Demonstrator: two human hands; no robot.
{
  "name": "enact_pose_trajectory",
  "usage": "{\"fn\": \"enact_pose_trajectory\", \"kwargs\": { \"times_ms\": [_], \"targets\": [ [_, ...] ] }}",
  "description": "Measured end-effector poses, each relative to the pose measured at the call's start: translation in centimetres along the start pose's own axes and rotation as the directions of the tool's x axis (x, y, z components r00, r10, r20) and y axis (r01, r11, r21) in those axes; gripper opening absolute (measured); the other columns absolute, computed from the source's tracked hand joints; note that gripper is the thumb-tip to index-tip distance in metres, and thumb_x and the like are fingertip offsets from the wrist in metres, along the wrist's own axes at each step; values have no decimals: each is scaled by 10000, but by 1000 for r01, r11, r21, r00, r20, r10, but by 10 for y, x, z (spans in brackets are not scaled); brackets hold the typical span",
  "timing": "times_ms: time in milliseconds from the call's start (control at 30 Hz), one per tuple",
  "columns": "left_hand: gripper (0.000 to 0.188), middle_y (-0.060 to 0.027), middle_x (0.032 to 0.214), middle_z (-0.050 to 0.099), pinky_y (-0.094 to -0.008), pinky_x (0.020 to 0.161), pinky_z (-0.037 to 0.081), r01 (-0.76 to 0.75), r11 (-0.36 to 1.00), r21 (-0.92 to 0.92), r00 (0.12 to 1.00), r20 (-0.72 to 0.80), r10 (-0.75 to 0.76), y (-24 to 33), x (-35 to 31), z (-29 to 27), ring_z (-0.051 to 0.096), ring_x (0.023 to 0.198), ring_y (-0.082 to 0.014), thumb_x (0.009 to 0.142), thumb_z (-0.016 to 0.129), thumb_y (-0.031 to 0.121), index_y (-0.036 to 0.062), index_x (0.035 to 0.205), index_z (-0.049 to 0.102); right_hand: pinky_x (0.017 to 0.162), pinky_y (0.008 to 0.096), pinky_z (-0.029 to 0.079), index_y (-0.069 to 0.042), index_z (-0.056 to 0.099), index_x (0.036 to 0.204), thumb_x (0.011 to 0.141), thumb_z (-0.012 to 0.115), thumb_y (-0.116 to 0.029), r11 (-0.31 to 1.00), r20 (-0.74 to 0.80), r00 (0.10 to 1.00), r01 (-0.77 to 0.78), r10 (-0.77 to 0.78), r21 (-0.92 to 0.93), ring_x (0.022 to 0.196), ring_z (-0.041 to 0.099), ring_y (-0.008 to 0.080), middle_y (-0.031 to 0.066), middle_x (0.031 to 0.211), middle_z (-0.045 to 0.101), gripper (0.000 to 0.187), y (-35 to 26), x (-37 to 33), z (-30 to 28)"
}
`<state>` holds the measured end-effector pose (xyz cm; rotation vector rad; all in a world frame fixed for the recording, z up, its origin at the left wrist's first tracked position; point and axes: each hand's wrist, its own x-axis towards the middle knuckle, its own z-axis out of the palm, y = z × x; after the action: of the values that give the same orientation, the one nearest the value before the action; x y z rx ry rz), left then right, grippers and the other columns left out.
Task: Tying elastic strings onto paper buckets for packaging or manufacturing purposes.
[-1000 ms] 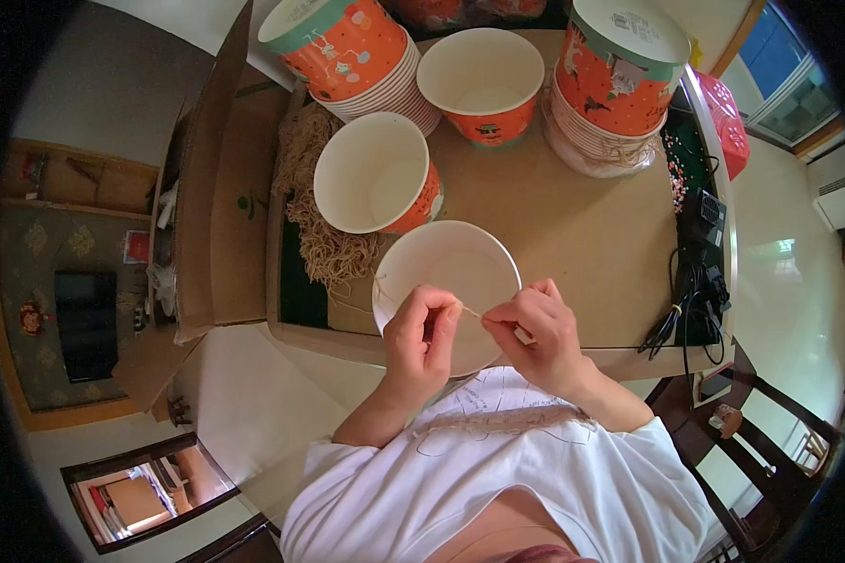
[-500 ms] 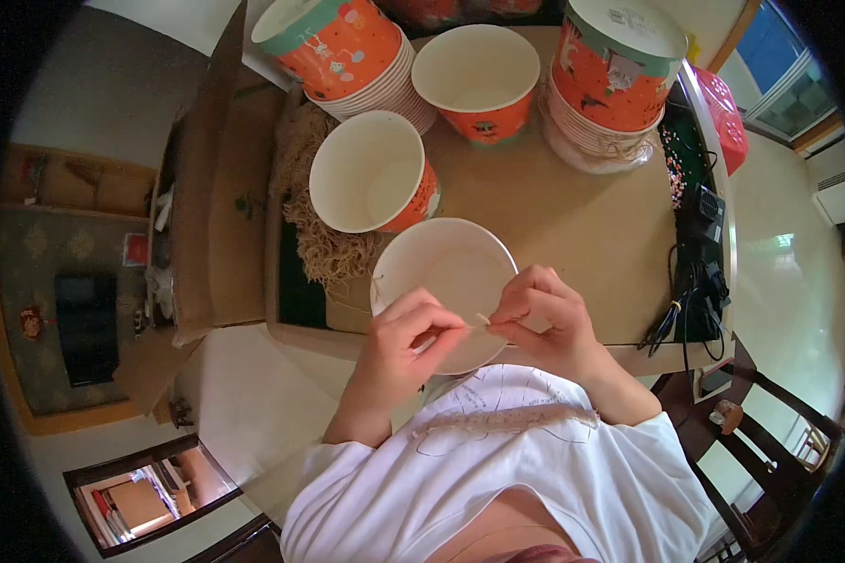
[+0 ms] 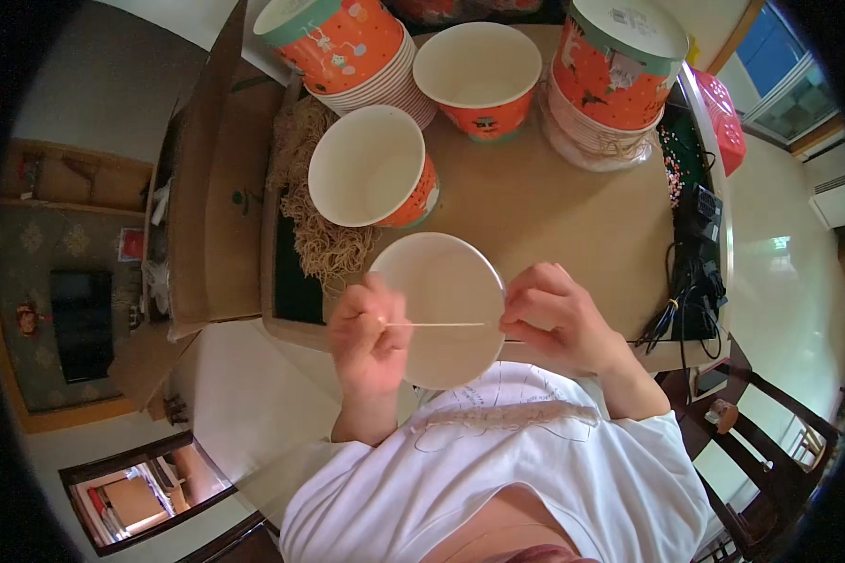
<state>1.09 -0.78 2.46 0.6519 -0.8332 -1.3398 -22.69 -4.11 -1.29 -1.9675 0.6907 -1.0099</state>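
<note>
A white-lined paper bucket (image 3: 441, 357) stands in front of me at the table's near edge, its mouth facing up at me. A thin pale string (image 3: 437, 325) is stretched straight across that mouth. My left hand (image 3: 366, 328), blurred by motion, is closed on the string's left end over the bucket's left rim. On the opposite side, my right hand (image 3: 554, 314) has its fingertips closed at the right rim, where the string ends; exactly how the string meets the wall there is hidden.
Two orange paper buckets (image 3: 366, 167) (image 3: 479, 66) stand beyond. Stacked buckets (image 3: 347, 47) rise at the back left, another stack (image 3: 615, 75) at the back right. Tangled tan string (image 3: 319, 235) lies at left beside a cardboard box (image 3: 230, 216). Black cables (image 3: 690, 291) lie along the right edge.
My left hand has moved left from the bucket's middle, drawing the string out taut. My right hand stays near the right rim. The bucket has shifted slightly left and nearer.
</note>
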Motion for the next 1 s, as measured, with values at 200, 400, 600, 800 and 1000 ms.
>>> {"fn": "enact_pose_trajectory", "kwargs": {
  "times_ms": [200,400,600,800,1000],
  "targets": [
    [219,-32,809,396,-230,483,296,70,996,-54,984,169,-60,-18,-2,14,366,623,-109,894,653,222,60,829,522,932,418,428,-57,565,1044,782,696,-99,988,-49,994,-102,97,-113,1042,536,334,124,1174,545,297,-7,16,5],
    [196,-162,918,583,-251,518,349,166,952,-257,942,327,-76,-21,5,18,461,695,-159,932,596,268,100,886,505,780,341,524,-39,632,948,724,732,6,991,-289,950,-129,115,-29,944,641,276,118,1035,649,250,-5,18,11],
    [156,-57,676,569,-249,546,363,177,917,-359,951,301,-66,-24,7,13,435,669,-150,934,594,229,117,876,503,717,312,533,-18,643,838,727,712,60,993,-334,937,-117,106,-12,849,663,242,136,947,667,151,1,6,13],
    [155,-72,683,581,-233,538,391,189,790,-583,975,206,-81,-20,13,6,460,646,-135,946,580,222,99,885,508,714,335,525,-24,609,838,732,703,54,995,-320,945,-90,72,-43,834,649,249,120,924,659,161,-5,10,14],
    [179,-185,777,628,-254,549,452,394,910,-128,891,299,-343,-12,18,14,513,580,-156,955,568,215,44,927,525,751,376,493,-39,588,894,738,677,21,978,-131,991,9,-37,-209,906,610,294,88,928,646,189,-4,22,6]
  ]
}}
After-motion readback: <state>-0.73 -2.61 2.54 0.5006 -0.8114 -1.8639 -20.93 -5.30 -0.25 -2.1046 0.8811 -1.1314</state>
